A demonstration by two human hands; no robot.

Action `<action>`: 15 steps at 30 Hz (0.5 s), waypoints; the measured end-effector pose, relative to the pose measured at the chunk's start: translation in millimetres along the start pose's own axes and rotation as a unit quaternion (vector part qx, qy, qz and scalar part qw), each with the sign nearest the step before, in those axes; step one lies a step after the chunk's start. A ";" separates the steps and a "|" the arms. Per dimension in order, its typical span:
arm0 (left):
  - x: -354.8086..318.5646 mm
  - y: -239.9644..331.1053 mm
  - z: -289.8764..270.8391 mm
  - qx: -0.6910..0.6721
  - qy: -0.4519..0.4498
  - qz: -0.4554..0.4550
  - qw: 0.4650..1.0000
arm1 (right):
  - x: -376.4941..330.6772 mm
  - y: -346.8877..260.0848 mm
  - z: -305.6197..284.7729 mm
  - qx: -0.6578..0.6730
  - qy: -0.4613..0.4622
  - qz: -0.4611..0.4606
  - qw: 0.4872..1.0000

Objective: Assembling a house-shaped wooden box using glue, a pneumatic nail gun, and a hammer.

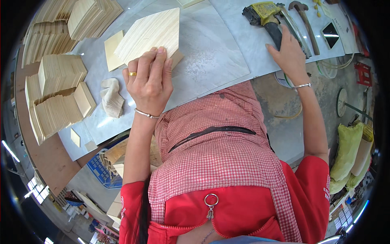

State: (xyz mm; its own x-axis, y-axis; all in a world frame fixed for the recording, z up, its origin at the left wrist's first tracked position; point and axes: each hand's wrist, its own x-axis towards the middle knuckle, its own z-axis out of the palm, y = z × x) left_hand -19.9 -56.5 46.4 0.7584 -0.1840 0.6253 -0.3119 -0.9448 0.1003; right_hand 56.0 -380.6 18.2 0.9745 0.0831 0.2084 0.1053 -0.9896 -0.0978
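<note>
My left hand (150,81), with a ring and a bracelet, grips the near edge of a pale, pointed wooden board (152,30). Its fingertips press on top, and a small wooden edge piece (177,59) shows beneath the board beside the thumb. On the right, my right hand (290,57) is at the black handle of a yellow and black nail gun (264,14). Thumb and fingers are spread on either side of the handle's end; a firm grip does not show. The nail gun lies on the grey marbled tabletop (219,53).
Stacks of wooden boards (57,110) line the left side. A white glove (111,97) lies near my left wrist, and a thin board (114,51) beside the held one. A hammer (306,28) and a phone (330,35) lie right of the nail gun. A hose (337,63) hangs at the table edge.
</note>
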 end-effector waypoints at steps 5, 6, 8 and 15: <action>-1.2 -2.6 3.3 0.000 0.010 0.005 1.000 | 27.9 -1.7 -11.8 0.070 -0.154 0.097 0.981; -0.4 -2.7 5.6 -0.005 0.018 -0.002 1.000 | 30.5 -0.4 -18.4 0.079 -0.166 0.120 0.976; -3.1 -4.0 5.7 -0.010 0.020 0.006 1.000 | 31.5 -3.1 -38.7 0.093 -0.140 0.068 0.983; -6.8 -6.0 6.2 -0.017 0.048 0.002 0.999 | 7.3 -93.8 -149.3 0.376 -0.300 0.059 0.875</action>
State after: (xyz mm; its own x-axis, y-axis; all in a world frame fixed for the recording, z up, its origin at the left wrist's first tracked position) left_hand -19.6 -51.3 36.7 0.6994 -0.1604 0.6965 -0.3366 -0.9336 0.1230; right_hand 23.7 -304.7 174.2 0.8925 0.2551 -0.3720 -0.1226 -0.6564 -0.7443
